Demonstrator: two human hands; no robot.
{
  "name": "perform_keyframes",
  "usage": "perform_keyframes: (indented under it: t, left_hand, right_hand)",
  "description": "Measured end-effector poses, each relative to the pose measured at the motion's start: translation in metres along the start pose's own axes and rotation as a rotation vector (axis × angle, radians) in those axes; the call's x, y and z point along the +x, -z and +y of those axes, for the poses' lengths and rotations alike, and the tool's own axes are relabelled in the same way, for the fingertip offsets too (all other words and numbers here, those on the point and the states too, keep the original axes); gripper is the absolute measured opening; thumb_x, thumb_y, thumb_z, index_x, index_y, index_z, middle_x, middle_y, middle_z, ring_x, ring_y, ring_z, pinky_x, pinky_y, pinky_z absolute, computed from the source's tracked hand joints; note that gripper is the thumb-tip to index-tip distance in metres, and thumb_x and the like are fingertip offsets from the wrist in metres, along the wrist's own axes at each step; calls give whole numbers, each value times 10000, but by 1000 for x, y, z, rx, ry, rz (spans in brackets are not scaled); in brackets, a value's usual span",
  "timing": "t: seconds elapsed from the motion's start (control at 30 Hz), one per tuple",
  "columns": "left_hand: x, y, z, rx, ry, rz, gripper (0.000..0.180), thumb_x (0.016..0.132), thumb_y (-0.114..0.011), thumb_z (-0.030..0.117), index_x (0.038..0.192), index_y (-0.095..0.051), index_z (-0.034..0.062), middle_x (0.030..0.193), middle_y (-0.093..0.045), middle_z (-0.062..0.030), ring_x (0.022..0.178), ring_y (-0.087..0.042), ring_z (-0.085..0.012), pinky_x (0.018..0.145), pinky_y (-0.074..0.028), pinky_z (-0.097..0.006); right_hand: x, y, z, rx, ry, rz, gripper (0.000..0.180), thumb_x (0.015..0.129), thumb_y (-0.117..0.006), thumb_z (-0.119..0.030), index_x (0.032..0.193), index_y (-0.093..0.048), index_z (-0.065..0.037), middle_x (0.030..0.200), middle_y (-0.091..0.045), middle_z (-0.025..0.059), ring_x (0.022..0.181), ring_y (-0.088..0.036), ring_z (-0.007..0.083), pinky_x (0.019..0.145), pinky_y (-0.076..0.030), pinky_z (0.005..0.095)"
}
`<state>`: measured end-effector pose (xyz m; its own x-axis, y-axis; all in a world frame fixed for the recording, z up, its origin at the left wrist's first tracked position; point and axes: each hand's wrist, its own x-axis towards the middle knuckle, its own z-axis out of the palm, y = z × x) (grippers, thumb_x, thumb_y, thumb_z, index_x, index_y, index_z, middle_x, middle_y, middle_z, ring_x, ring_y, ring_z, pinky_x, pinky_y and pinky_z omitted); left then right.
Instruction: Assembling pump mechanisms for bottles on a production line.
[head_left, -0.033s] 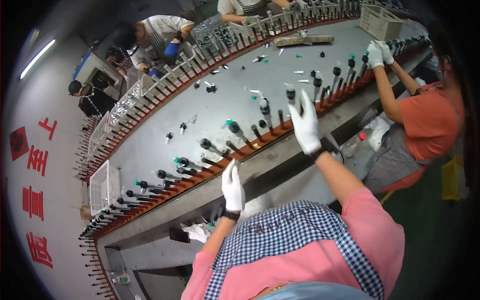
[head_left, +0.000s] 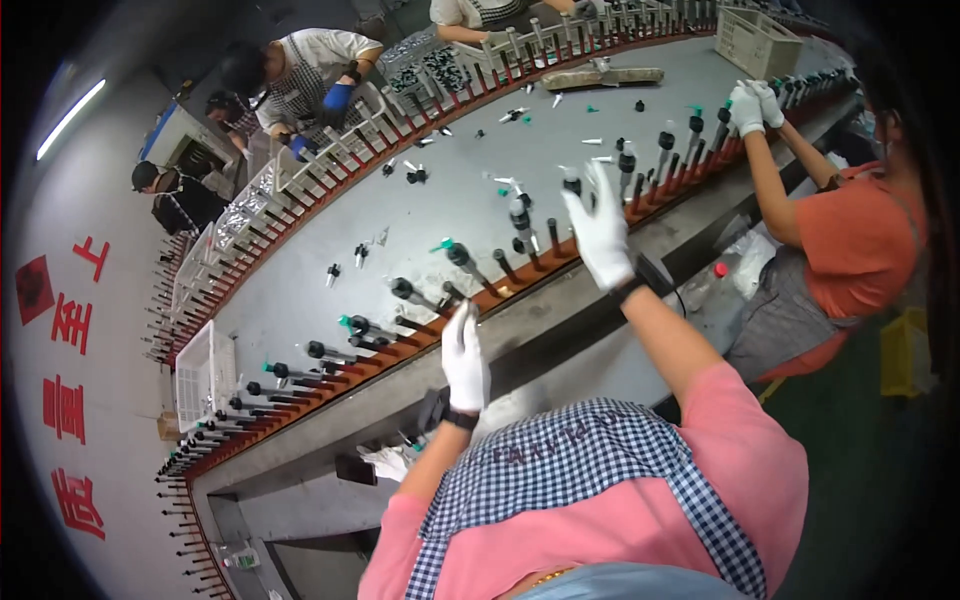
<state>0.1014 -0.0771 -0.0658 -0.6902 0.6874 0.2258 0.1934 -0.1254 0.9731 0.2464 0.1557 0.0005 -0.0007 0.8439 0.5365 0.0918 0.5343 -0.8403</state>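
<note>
My left hand [head_left: 465, 362], in a white glove, has its fingers stretched forward close together. Its tips are beside a short dark post [head_left: 453, 291] in the belt's edge row; no held object shows. My right hand [head_left: 601, 235], also white-gloved, reaches farther along the row with thumb and forefinger apart. By its thumb is a black-headed part [head_left: 571, 182], whose lower end the hand hides; contact is unclear. Left of that hand a black-and-grey part [head_left: 521, 214] stands tilted on its post. A green-tipped part [head_left: 459, 252] leans between my hands.
The brown-edged belt [head_left: 385, 367] curves past me, carrying several posts and capped parts. Loose small parts [head_left: 333, 273] lie on the grey tabletop. A white crate [head_left: 196, 373] stands left, a beige crate [head_left: 757, 43] far right. A co-worker's gloved hands [head_left: 752, 106] work at right.
The view shifts slightly. My left fingertips have moved forward to the short post, and my right hand is slightly farther left, close to the black-headed part.
</note>
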Motion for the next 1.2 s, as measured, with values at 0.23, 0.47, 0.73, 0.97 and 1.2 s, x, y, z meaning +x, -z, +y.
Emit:
perform_keyframes:
  t: [0.23,0.47,0.73,0.97,1.2]
  left_hand:
    - [108,-133,94,-151,-45,-71,413,1010,-619,123,1393,-529,-3,1274,-626,-150,1125,-610,-174,980,-487,-329]
    - [130,-78,71,-201,-4,-6,245,1013,-639,239,1148,-640,34,657,-621,-31,534,-570,-102,539,-450,-246]
    - [55,75,3,7,-42,261,369,1038,-591,200,1335,-572,-19,1269,-639,-104,1166,-606,-178,1013,-485,-310]
    - [51,19,33,133,-126,-74,435,1009,-586,112,1418,-512,-16,1370,-597,-179,1277,-572,-248,1097,-423,-340]
    - [139,-47,39,-83,120,-16,336,1044,-579,318,891,-599,19,767,-650,-76,641,-652,-164,656,-533,-297]
  right_hand:
    - [37,-51,-8,296,-149,-157,243,975,-681,-175,1192,-724,-74,885,-712,-26,596,-537,24,545,-448,219]
    - [4,-84,-45,407,-298,-182,202,977,-678,-166,1154,-724,-79,807,-678,-39,522,-532,29,497,-448,237]
    - [-143,-84,-11,215,-196,-193,498,936,-693,-69,1401,-523,-8,1291,-634,149,1174,-622,225,1028,-476,340]
    - [-36,-74,-48,-139,3,-71,530,958,-699,-171,1417,-499,1,1263,-649,167,1178,-611,164,993,-482,303]
    - [-16,-110,-26,-42,-256,-297,299,978,-594,-379,1006,-741,-121,793,-734,97,724,-724,260,666,-561,377]
